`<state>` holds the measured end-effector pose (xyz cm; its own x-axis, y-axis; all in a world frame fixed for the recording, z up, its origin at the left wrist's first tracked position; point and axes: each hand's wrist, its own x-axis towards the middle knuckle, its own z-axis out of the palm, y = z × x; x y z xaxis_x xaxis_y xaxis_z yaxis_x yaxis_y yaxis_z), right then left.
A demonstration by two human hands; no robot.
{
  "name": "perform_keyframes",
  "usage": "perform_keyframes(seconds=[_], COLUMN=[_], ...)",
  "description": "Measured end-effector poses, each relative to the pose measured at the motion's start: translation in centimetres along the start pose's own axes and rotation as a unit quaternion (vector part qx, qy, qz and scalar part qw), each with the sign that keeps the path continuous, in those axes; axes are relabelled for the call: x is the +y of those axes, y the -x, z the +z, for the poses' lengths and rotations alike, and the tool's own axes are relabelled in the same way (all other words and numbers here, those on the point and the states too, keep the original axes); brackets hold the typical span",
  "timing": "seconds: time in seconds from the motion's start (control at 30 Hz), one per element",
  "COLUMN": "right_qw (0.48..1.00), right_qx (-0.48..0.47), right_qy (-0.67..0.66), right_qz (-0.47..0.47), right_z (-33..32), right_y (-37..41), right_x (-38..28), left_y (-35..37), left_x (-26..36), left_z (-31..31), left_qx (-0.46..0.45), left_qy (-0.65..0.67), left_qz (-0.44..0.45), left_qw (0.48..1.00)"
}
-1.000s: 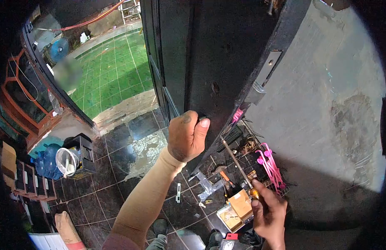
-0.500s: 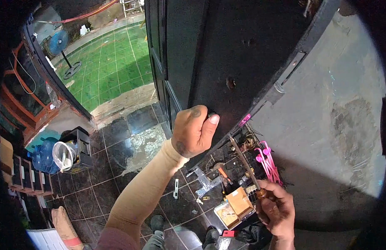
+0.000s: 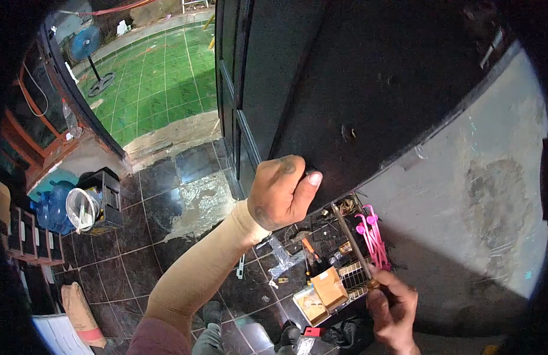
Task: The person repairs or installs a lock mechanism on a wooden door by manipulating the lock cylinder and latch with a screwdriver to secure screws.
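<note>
A large black door (image 3: 368, 77) fills the upper middle, with a small round hole in its face. My left hand (image 3: 283, 192) is closed at the door's face, fingers wrapped round its dark handle, which is mostly hidden by the fist. Low on the right, my right hand (image 3: 392, 307) grips the brown handle of a long, narrow metal tool (image 3: 351, 236). The tool's shaft points up and left, its tip close below the door's lower edge in this view.
On the dark tiled floor lie a hammer (image 3: 311, 248), an open cardboard box (image 3: 330, 289), a wire rack (image 3: 354, 278) and pink-hooked items (image 3: 373, 239). A bucket (image 3: 83, 210) stands beside a black crate (image 3: 111, 198) at left. A grey wall (image 3: 463, 177) rises at right.
The door has swung a little, and its edge with the metal lock plate has turned from view. My left hand has moved slightly right with it; my right hand is slightly lower.
</note>
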<state>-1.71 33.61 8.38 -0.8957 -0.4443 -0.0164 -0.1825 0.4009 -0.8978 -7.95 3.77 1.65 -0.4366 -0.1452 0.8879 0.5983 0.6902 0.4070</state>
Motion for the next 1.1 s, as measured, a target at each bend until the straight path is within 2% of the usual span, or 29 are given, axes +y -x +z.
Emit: perform_keyframes(seconds=[0.07, 0.13, 0.23, 0.3, 0.33, 0.43, 0.47, 0.57, 0.6, 0.63, 0.67, 0.7, 0.73, 0.87, 0.93, 0.97, 1.0, 1.03, 1.1], right_qw=[0.988, 0.977, 0.936, 0.852, 0.864, 0.763, 0.707, 0.789, 0.813, 0.911, 0.974, 0.998, 0.948, 0.917, 0.99, 0.999, 0.979, 0.951, 0.849], right_qx=[-0.002, 0.011, -0.043, -0.106, -0.053, -0.068, -0.046, -0.1, -0.08, -0.059, -0.035, -0.044, 0.019, 0.02, 0.04, 0.047, 0.014, 0.027, 0.069], right_qy=[-0.116, -0.185, -0.324, -0.48, -0.458, -0.576, -0.641, -0.566, -0.518, -0.364, -0.194, 0.029, 0.254, 0.309, 0.104, -0.005, -0.194, -0.269, -0.413], right_qz=[0.101, 0.106, 0.134, 0.179, 0.201, 0.286, 0.296, 0.218, 0.252, 0.185, 0.113, -0.044, -0.191, -0.25, -0.089, -0.007, 0.059, 0.152, 0.321], right_z=[0.3, 0.9, 0.4, -0.2, 0.8, 1.3, 1.5, 1.2, 0.9, 0.8, 0.8, 0.4, 0.2, 0.9, 1.4, 1.8, 1.3, 1.1, 0.6], right_y=[0.1, 0.0, 0.1, -0.5, -0.6, -0.2, 0.1, -0.2, -0.1, 0.0, 0.2, 0.1, -0.3, -0.5, 0.3, 0.3, 0.8, 0.5, 0.0], right_x=[-0.7, -0.1, 1.9, 2.2, 0.7, 0.6, 1.1, 1.6, 0.8, 1.0, 1.1, 0.9, 0.0, -0.9, 0.3, 0.5, -0.1, -1.3, -3.1], left_y=[0.2, 0.1, 0.2, 0.1, 0.1, 0.2, 0.2, 0.0, 0.0, 0.1, 0.2, 0.3, 0.4, 0.4, 0.3, 0.2, 0.3, 0.3, 0.3], left_x=[0.0, 0.0, 0.2, 0.1, 0.0, -0.1, -0.1, 0.5, 0.5, 0.5, 0.4, 0.2, 0.1, 0.2, -0.2, -0.3, -0.2, -0.1, -0.2], left_z=[-0.2, -0.6, -0.8, -0.8, -0.9, -1.0, -1.0, -0.7, -0.6, -0.6, -0.5, -0.3, -0.2, -0.1, -0.1, -0.2, -0.2, -0.2, -0.2], left_qx=[-0.003, -0.003, -0.009, -0.013, -0.023, -0.046, -0.051, -0.049, -0.046, -0.042, -0.034, -0.026, -0.019, -0.008, -0.003, -0.001, -0.001, -0.002, -0.004], left_qy=[0.004, 0.006, 0.005, 0.0, -0.003, -0.017, -0.024, -0.036, -0.041, -0.047, -0.044, -0.04, -0.035, -0.016, -0.005, -0.005, -0.005, -0.004, 0.001], left_qz=[-0.009, -0.006, -0.015, -0.01, -0.02, -0.047, -0.053, -0.058, -0.055, -0.054, -0.047, -0.041, -0.034, -0.026, -0.009, -0.011, -0.013, -0.015, -0.009], left_qw=[1.0, 1.0, 1.0, 1.0, 1.0, 0.998, 0.997, 0.996, 0.997, 0.997, 0.997, 0.998, 0.999, 1.0, 1.0, 1.0, 1.0, 1.0, 1.0])
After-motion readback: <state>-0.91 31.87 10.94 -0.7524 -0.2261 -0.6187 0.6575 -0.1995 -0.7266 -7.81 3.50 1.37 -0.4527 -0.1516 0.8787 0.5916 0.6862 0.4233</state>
